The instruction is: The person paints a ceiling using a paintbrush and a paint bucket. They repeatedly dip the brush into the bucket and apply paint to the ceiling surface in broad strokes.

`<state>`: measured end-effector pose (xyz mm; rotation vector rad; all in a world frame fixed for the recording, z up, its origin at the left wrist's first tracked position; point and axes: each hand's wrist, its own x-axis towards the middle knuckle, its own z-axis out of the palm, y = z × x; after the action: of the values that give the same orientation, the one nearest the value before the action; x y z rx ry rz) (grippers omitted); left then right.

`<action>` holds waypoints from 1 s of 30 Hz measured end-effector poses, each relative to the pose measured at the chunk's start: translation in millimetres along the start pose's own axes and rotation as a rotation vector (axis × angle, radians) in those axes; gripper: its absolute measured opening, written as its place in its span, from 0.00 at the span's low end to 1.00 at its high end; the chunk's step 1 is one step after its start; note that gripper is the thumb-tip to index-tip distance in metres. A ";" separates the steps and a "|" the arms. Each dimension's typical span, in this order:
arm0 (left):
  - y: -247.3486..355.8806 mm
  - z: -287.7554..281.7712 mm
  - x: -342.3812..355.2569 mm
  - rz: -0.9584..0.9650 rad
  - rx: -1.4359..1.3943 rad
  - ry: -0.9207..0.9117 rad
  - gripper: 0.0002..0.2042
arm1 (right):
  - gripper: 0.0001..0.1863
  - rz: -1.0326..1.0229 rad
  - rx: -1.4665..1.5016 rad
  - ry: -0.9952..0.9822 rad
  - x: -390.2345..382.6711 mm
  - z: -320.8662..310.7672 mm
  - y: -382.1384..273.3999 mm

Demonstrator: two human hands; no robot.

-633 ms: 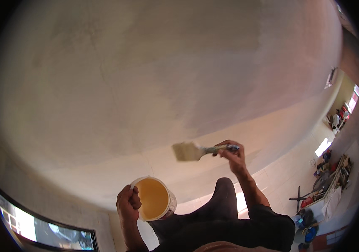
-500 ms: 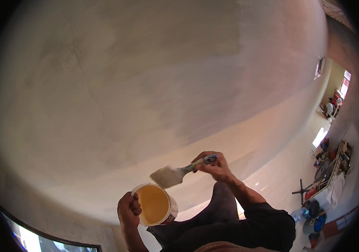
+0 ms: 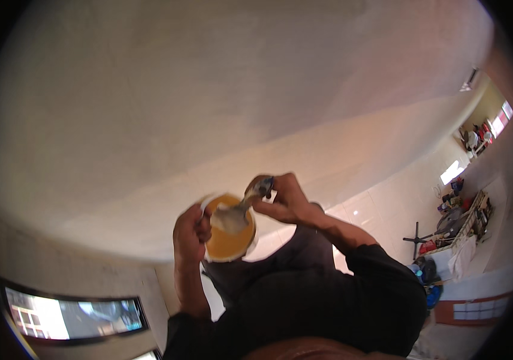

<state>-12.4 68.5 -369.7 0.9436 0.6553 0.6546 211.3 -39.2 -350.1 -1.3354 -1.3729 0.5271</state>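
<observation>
My left hand (image 3: pixel 191 233) grips the rim of a white bucket (image 3: pixel 227 258), fingers curled over its left edge. Yellowish paint (image 3: pixel 223 245) shows inside it. In my right hand (image 3: pixel 280 198) is a wide paintbrush (image 3: pixel 232 219), held by its handle. The brush's pale bristles point down and left over the bucket's mouth; whether they touch the paint I cannot tell. Beyond both hands rises a large wall (image 3: pixel 178 108), with a greyer, patchy area toward the top and a lighter band lower down.
A window (image 3: pixel 76 312) with a dark frame is at the lower left. On the right, a cluttered rack (image 3: pixel 469 231), a black stand base (image 3: pixel 415 240) and a blue container (image 3: pixel 433 296) stand along the far side. Light tiles (image 3: pixel 370 210) cover the floor.
My right hand has brought the paintbrush from above the bucket's rim to over its mouth. Both hands and the bucket appear higher in view, and the view itself has shifted.
</observation>
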 end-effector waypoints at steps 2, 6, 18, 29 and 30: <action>2.6 9.7 -5.0 0.002 0.060 -0.011 0.14 | 0.10 -0.068 -0.100 -0.049 2.6 1.9 1.2; -2.2 33.8 -10.4 0.017 0.072 -0.118 0.15 | 0.10 -0.006 -0.185 -0.124 -2.3 0.0 0.3; -12.0 70.5 -7.2 -0.010 0.091 -0.146 0.14 | 0.07 -0.216 -0.538 -0.391 -11.7 3.5 37.2; -21.6 75.8 -3.6 -0.022 0.075 -0.131 0.13 | 0.07 -0.200 -0.597 -0.476 -28.7 17.9 71.6; -22.8 76.2 -2.4 -0.024 0.065 -0.128 0.13 | 0.06 -0.191 -0.602 -0.463 -28.8 14.3 70.4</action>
<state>47.9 18.3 -356.4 1.0277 0.5762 0.5496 220.9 -41.1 -426.8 -1.5874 -2.1350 0.3081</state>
